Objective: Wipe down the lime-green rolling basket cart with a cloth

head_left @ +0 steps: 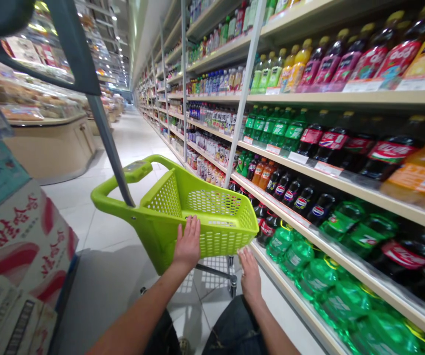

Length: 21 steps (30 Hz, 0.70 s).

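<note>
A lime-green shopping cart with a perforated basket stands right in front of me in the aisle. My left hand lies against the near side wall of its basket, fingers stretched out flat and nothing in them. Close to the basket's lower right corner is my right hand, fingers extended and slightly bent. Whether its fingertips touch the basket I cannot tell. No goods show inside the basket. The cart's green handle points to the left, with a grey pole rising from it.
Drink shelves line the right side, close to the cart. Green soda bottles fill the bottom shelf. Stacked cartons stand at the left, before a rounded display counter. The tiled aisle runs far back.
</note>
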Motion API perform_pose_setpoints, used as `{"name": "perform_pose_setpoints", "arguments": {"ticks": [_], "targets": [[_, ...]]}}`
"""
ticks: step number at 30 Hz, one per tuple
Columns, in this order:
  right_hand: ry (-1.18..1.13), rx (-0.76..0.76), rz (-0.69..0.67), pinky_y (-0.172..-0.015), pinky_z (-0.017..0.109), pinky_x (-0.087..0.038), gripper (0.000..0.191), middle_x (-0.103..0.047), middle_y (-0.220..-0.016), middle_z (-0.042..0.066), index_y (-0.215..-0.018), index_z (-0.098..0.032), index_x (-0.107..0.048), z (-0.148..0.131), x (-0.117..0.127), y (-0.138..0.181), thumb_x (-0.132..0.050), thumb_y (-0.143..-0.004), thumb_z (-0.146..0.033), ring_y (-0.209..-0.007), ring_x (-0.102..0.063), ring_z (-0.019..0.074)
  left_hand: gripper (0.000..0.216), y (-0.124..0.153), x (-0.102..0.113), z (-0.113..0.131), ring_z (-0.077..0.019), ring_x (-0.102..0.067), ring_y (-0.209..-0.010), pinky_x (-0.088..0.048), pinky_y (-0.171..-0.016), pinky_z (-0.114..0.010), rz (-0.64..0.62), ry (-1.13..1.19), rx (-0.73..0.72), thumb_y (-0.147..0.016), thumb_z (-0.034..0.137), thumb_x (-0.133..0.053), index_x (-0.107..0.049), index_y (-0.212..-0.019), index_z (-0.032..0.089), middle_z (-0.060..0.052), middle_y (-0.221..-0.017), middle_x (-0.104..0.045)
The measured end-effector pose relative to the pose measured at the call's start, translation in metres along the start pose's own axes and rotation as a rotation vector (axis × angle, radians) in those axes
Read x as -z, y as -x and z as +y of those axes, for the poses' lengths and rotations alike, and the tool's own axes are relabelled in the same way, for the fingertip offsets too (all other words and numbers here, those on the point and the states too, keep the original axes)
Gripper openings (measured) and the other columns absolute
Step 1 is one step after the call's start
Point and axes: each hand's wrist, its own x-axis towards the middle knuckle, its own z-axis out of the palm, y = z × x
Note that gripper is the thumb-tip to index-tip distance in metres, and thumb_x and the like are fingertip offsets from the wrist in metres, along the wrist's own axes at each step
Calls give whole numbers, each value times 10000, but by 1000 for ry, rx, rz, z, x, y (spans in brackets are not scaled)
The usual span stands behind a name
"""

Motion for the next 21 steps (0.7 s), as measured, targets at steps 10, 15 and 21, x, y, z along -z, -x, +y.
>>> {"name": "perform_pose_setpoints", "arguments": {"ticks": [10,15,21], "targets": [[69,2,-27,-986,446,-297,647,-479,-1269,94,-1190,-163,-507,-2,-11,-55,-300,-617,57,-1278,-263,192,609,-19,10,-8,-229,-129,-1324,-74,-1055,-507,-109,67,-32,-726,129,-320,-253,-1328,61,-106,-1419,-229],[36,73,-48,-994,453,-272,698,-428,-1315,79,-1243,-187,-451,-9,-19,-60,-308,-603,52,-1294,-221,196,663,-24,9,-22,-227,-117,-1326,-37,-1056,-510,-131,63,-81,-681,142,-378,-252,-1328,72,-112,-1415,-248],[22,105,-22,-992,453,-270,660,-451,-1293,92,-1232,-167,-462,-17,-32,-80,-316,-624,45,-1287,-234,201,707,-33,7,-35,-234,-119,-1324,-20,-1059,-502,-145,45,-78,-638,150,-413,-258,-1320,50,-127,-1414,-249]]}}
